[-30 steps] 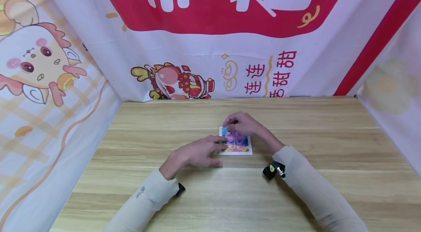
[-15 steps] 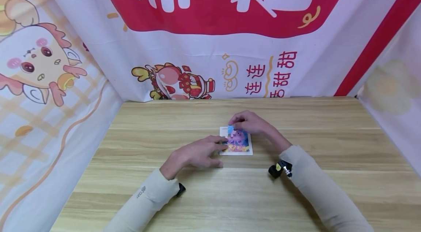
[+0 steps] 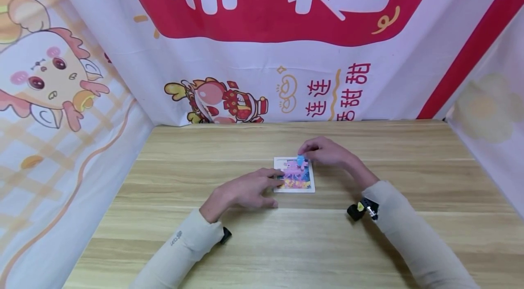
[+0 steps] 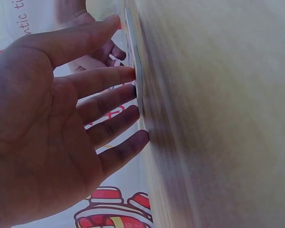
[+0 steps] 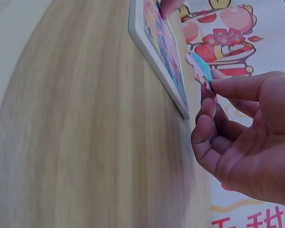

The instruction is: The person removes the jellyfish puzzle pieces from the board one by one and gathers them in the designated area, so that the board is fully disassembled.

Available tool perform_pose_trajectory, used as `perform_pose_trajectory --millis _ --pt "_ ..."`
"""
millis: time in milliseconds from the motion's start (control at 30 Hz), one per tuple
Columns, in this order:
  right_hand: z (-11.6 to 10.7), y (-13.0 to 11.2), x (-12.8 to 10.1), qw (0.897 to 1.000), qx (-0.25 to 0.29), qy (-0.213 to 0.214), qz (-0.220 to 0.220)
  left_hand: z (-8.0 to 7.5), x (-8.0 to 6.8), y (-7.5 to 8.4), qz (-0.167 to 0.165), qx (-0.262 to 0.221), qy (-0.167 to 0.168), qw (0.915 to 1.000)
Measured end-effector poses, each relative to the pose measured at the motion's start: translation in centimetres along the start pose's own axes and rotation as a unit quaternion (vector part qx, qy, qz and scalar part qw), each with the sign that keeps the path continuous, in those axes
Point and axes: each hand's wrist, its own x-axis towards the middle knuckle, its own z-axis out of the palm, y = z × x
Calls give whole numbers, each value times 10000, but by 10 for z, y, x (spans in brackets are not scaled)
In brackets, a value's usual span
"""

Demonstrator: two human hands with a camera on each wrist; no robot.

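A small jigsaw puzzle (image 3: 297,179) with a pink sea-creature picture lies in a white tray (image 3: 313,187) on the table. My right hand (image 3: 325,151) pinches a blue puzzle piece (image 3: 300,160) between thumb and fingers, over the tray's upper right part. In the right wrist view the piece (image 5: 200,68) stands tilted, above the picture. A pale strip shows along the picture's top edge. My left hand (image 3: 251,189) lies at the tray's left side, two fingertips on it and the thumb on the table. The left wrist view shows this hand (image 4: 47,123) with fingers spread and straight.
The wooden table (image 3: 286,248) reaches back to a printed cloth (image 3: 262,57) hanging behind it. More printed cloth (image 3: 61,152) hangs on the left side, and a pale cloth (image 3: 487,111) on the right. A small black camera (image 3: 356,211) sits at my right wrist.
My right hand has moved right across the top of the tray with the blue piece, lifting it from the upper left. The left hand has stayed put.
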Motion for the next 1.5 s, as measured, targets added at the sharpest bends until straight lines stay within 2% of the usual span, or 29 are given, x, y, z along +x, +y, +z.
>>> perform_pose_trajectory --millis 633,967,1500 --pt "-25 19 -20 9999 -56 -101 81 1 0 1 19 17 61 10000" --pt "-34 27 -24 9991 -173 -59 394 3 0 0 -4 68 54 10000" --pt "-36 34 -25 9982 -447 99 398 1 -2 1 -60 60 3 10000"
